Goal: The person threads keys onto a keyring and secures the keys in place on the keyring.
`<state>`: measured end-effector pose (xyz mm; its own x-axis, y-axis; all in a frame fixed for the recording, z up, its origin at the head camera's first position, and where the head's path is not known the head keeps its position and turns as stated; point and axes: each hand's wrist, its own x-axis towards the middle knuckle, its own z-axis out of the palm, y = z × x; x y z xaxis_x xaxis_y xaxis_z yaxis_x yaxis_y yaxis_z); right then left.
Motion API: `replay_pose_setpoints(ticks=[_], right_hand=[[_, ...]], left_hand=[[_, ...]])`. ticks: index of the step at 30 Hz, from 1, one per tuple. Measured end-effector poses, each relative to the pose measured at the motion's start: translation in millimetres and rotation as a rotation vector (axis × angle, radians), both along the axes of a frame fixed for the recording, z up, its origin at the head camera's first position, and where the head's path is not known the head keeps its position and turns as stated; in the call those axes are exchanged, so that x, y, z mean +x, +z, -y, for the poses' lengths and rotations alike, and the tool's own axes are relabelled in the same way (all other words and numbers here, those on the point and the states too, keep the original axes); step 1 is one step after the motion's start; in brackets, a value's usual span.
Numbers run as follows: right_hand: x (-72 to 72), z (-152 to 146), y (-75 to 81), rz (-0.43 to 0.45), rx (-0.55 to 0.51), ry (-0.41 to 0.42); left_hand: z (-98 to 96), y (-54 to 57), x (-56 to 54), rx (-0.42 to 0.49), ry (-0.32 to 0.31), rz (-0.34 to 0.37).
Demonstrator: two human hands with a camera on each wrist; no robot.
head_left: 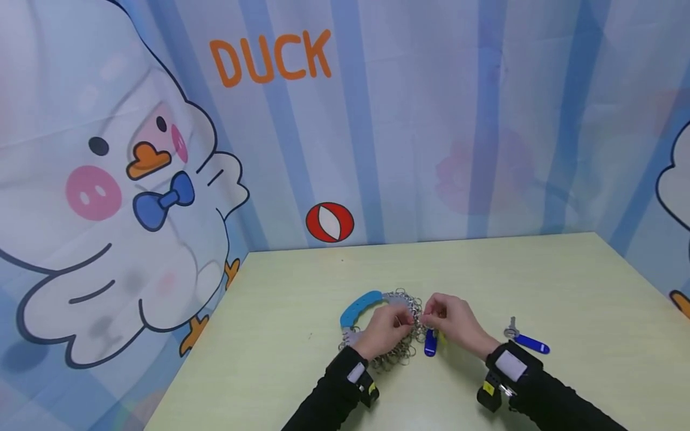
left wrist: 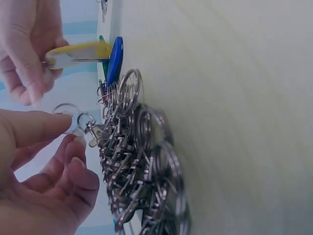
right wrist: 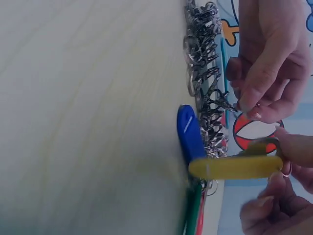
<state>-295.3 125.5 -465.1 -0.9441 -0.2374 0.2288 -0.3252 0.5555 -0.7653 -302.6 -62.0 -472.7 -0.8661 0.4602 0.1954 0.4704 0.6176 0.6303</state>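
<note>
A round key holder with a blue grip section lies on the table, hung with many metal rings and clips. My left hand is over its right side, pinching a small metal ring between thumb and forefinger. Facing it, my right hand pinches the ring end of a yellow key tag. A key seems to hang beside that tag, partly hidden. Just below the right fingers, a blue key tag rests against the holder. A green tag shows behind it.
To the right lies a key with another blue tag on the pale tabletop. A patterned duck curtain hangs behind the table's far edge.
</note>
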Motion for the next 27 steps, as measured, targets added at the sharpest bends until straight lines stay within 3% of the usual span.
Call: replay_pose_setpoints(ticks=[3, 9, 14, 18, 22, 27], right_hand=[[1.0, -0.6, 2.5, 0.004, -0.007, -0.014], [3.1, -0.7, 5.0, 0.24, -0.191, -0.002], [-0.5, -2.5, 2.5, 0.374, -0.36, 0.089], [-3.5, -5.1, -3.3, 0.468, -0.426, 0.177], [-1.7, -5.0, -4.9, 0.43, -0.338, 0.195], [6.6, 0.4, 2.8, 0.229, 0.019, 0.27]], left_hand=[[0.0, 0.1, 0.3, 0.008, -0.006, -0.015], [1.8, 1.7, 2.6, 0.03, -0.029, -0.028], [2.8, 2.8, 3.6, 0.069, -0.047, -0.006], [3.4, 2.9, 3.7, 0.094, -0.089, 0.045], [4.0, 2.4, 4.2, 0.107, -0.078, 0.081], [5.2, 2.9, 3.4, 0.107, -0.028, 0.087]])
